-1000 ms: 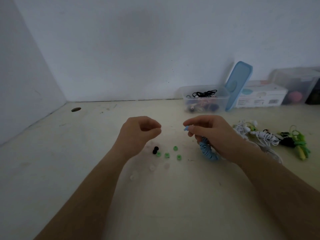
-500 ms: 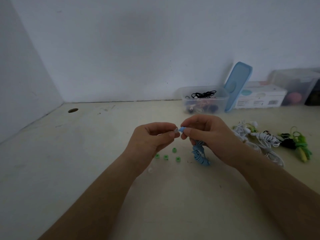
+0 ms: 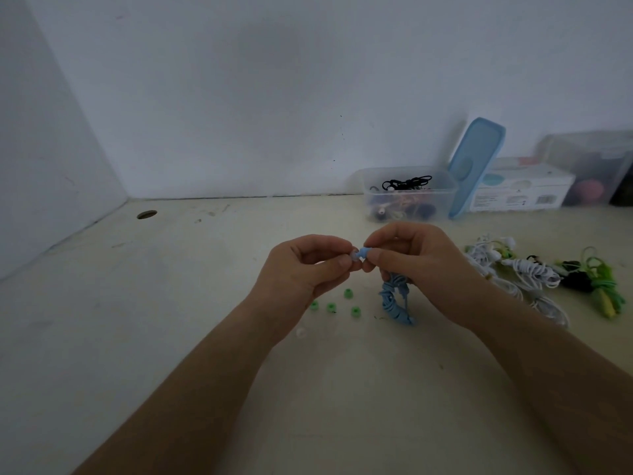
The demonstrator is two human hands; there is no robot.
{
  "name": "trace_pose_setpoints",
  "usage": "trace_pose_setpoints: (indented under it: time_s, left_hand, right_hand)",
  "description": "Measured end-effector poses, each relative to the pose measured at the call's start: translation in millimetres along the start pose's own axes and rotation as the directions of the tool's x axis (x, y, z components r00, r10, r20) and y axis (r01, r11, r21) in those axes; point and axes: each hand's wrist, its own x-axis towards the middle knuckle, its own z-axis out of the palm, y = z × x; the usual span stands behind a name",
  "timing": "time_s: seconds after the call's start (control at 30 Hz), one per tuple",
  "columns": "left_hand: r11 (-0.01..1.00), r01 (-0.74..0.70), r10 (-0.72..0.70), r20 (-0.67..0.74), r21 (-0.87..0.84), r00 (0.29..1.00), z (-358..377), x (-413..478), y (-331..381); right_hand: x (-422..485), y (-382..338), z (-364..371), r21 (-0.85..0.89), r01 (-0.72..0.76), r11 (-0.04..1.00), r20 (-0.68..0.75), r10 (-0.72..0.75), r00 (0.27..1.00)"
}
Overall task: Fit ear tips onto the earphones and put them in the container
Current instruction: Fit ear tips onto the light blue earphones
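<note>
My right hand (image 3: 416,265) pinches the bud of a blue earphone (image 3: 363,252) above the table, and its coiled blue cord (image 3: 395,301) hangs down to the tabletop. My left hand (image 3: 305,269) pinches a small clear ear tip (image 3: 354,256) right against the bud's nozzle. Several green ear tips (image 3: 348,293) lie on the table under my hands, and a clear tip (image 3: 300,332) lies by my left wrist. The open clear container (image 3: 409,193), with earphones inside, stands at the back by the wall.
A blue lid (image 3: 476,166) leans on the container's right side. A white box (image 3: 520,192) and a clear bin (image 3: 589,166) stand further right. White earphone bundles (image 3: 527,272) and green and black ones (image 3: 596,282) lie right of my hand. A round hole (image 3: 146,214) is at back left.
My left hand has moved right from above the loose tips and brought a clear ear tip up to the blue bud. My right hand has lifted the earphone slightly.
</note>
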Motion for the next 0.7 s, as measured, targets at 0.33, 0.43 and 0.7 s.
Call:
trace_pose_setpoints:
  time_s: [0.33,0.43,0.7]
  left_hand:
    - [1.000,0.007,-0.006,0.031,-0.017,0.999,-0.5,-2.2,2.6]
    - [1.000,0.009,-0.008,0.040,-0.023,0.999,-1.1,-1.8,2.2]
    - [1.000,0.010,-0.009,0.053,-0.014,0.999,-0.6,-1.7,0.9]
  right_hand:
    - [-0.1,-1.0,-2.1,0.010,-0.037,0.999,0.030,0.036,0.999]
    - [-0.6,-0.7,-3.3,0.005,-0.040,0.999,0.050,0.039,0.998]
    - [-1.3,-1.4,-5.3,0.007,-0.036,0.999,0.099,0.035,0.994]
